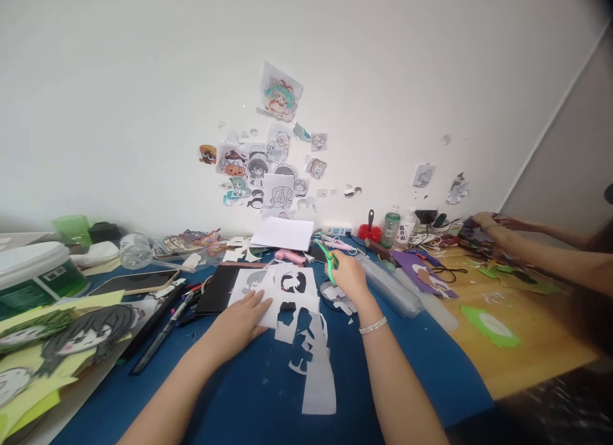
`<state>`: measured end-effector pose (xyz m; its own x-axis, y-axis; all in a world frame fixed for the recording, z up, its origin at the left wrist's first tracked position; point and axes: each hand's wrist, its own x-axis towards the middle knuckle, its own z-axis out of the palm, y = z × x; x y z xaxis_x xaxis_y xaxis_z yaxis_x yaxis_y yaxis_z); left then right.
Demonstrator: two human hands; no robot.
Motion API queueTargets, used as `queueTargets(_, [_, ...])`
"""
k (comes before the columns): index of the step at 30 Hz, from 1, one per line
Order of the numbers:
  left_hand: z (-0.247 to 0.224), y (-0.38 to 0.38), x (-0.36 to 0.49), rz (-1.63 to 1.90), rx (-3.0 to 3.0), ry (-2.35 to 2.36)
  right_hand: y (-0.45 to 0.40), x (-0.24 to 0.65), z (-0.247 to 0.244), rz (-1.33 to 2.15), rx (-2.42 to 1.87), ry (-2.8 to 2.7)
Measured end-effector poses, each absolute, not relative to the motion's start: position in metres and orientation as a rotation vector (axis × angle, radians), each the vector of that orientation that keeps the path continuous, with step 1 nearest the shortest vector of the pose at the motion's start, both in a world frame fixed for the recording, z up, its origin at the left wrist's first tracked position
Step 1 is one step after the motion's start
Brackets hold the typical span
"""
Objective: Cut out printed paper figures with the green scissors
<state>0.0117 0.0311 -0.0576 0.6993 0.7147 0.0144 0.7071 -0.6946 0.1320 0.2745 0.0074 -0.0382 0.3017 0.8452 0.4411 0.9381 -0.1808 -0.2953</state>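
I note my left hand (246, 316) spread on the cut-up white paper sheet (272, 290) over the blue mat (239, 394), my right hand (349, 278) closed around green-handled scissors (330, 268). Though blurred, the sheet seems flimsy; hold uncut margins.

Purple paper (401, 261), green-labelled bottle (391, 228) (clear plastic), red bowl (370, 233)

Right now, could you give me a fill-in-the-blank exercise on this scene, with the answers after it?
The right hand holds a pair of green-handled ____. The left hand rests on the cut-up paper, and the covering beneath is coloured ____. A silvery bracelet circles the ____ wrist. Drawings are stuck up on the white ____.

Missing words: scissors; blue; right; wall.
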Motion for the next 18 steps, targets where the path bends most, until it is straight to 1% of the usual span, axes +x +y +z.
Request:
queueTargets(3, [-0.048, 0.035, 0.011, 0.367, 2.607, 1.212, 0.007, 0.268, -0.037, -0.233, -1.985, -1.518])
queueTargets(6, [-0.035, 0.037, 0.007, 0.729, 2.205, 1.304, 0.01, 0.265, -0.039, -0.143, -1.836, -1.394])
queueTargets(8, [-0.027, 0.036, 0.004, 0.974, 1.794, 1.25, 0.013, 0.262, -0.043, 0.008, -1.651, -1.324])
queueTargets(11, [-0.018, 0.032, 0.005, 1.234, 1.248, 0.975, 0.015, 0.249, -0.047, 0.364, -1.332, -1.279])
queueTargets(14, [-0.016, 0.028, 0.011, 1.347, 1.002, 0.814, 0.01, 0.228, -0.045, 0.732, -1.131, -1.277])
queueTargets(16, [-0.019, 0.026, 0.016, 1.333, 0.958, 0.772, 0.006, 0.214, -0.043, 0.923, -1.036, -1.271])
queueTargets(18, [-0.024, 0.024, 0.022, 1.268, 0.964, 0.729, 0.003, 0.203, -0.043, 1.03, -0.954, -1.225])
